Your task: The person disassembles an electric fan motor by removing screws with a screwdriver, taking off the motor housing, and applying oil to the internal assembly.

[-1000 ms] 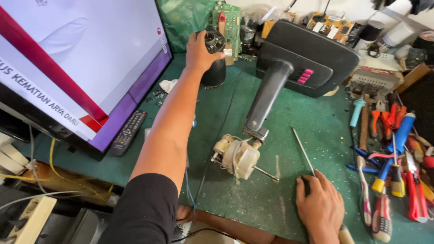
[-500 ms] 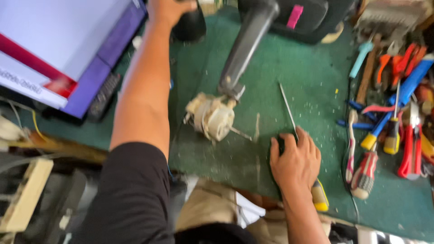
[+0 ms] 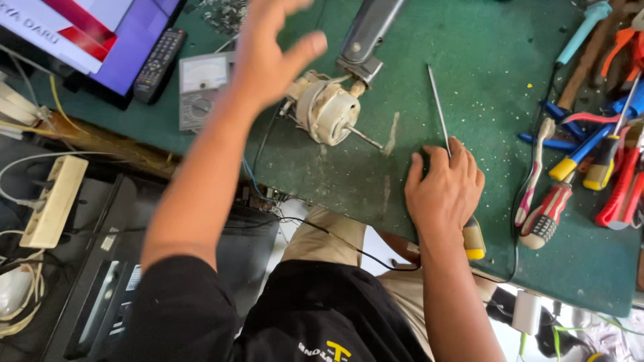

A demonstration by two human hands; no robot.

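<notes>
- The left hand [image 3: 268, 53] is hanging in the air above the green counter [image 3: 483, 47], just left of the small fan motor [image 3: 329, 110]. Its grip is wide, fingers spread, holding nothing.
- The right hand [image 3: 444, 191] is lying palm down on the counter, to the lower right of the fan motor, and is covering a long screwdriver [image 3: 439, 107]. The thin metal shaft is sticking out past the fingertips, and the yellow handle end is showing beside the wrist at the counter's near edge. The grip is a flat press on the tool; whether the fingers are closing round it cannot be told.
- The fan motor is lying on the counter with its bare shaft pointing away from the left hand, and it is joined at its top to a grey arm [image 3: 367, 30] running up out of view.
- A grey meter [image 3: 201, 87] with a dial is lying left of the fan motor, partly behind the left forearm.
- A black remote [image 3: 157, 64] is lying left of the meter, beside a lit screen [image 3: 100, 33].
- Many screwdrivers and pliers [image 3: 590, 147] are lying well to the right of the fan motor.
- A white power strip [image 3: 54, 201] is lying below the counter, far to the left of the fan motor.
</notes>
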